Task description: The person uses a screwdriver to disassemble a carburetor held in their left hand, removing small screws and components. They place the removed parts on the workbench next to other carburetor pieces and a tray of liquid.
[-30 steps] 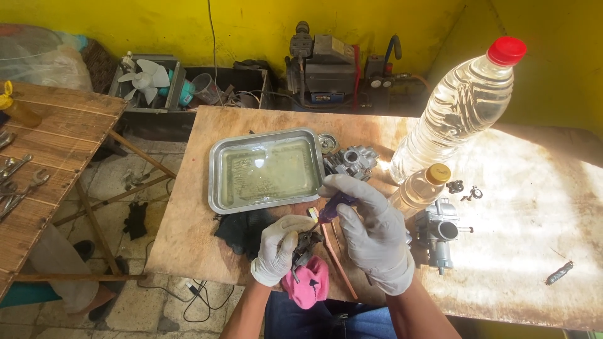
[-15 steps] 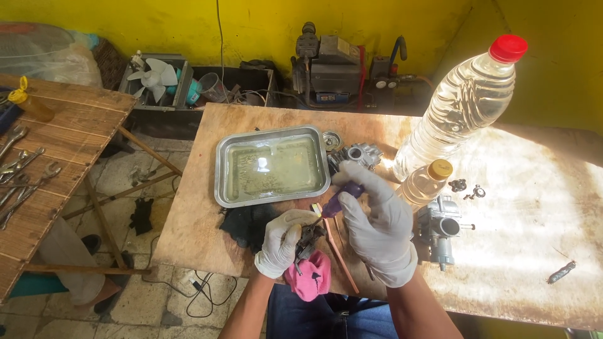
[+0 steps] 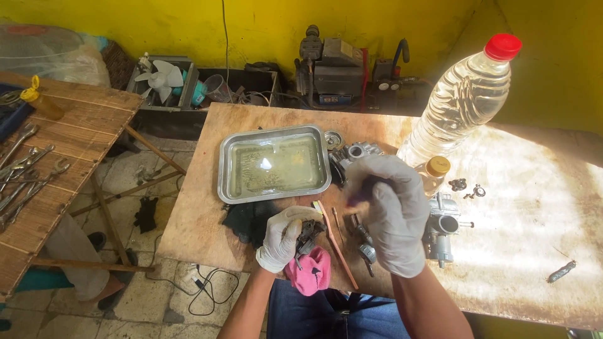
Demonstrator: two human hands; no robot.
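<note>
Both hands wear white gloves. My left hand (image 3: 284,237) grips a small dark metal engine part (image 3: 309,233) just above a pink rag (image 3: 309,271) at the table's near edge. My right hand (image 3: 389,210) is closed around a purple-handled tool (image 3: 361,191), blurred, held over small metal parts (image 3: 361,242) on the plywood table (image 3: 515,220). A toothbrush (image 3: 336,242) lies between the hands. A steel tray (image 3: 274,163) of yellowish liquid sits just beyond them.
A large clear bottle with a red cap (image 3: 461,100) and a small yellow-capped bottle (image 3: 433,172) stand right of the tray, beside carburetor bodies (image 3: 443,229). A black cloth (image 3: 248,220) lies left of my hands. Wrenches (image 3: 25,169) rest on a slatted bench at left.
My right hand has shifted slightly right and down with the purple-handled tool. The left hand keeps hold of the dark part in much the same place.
</note>
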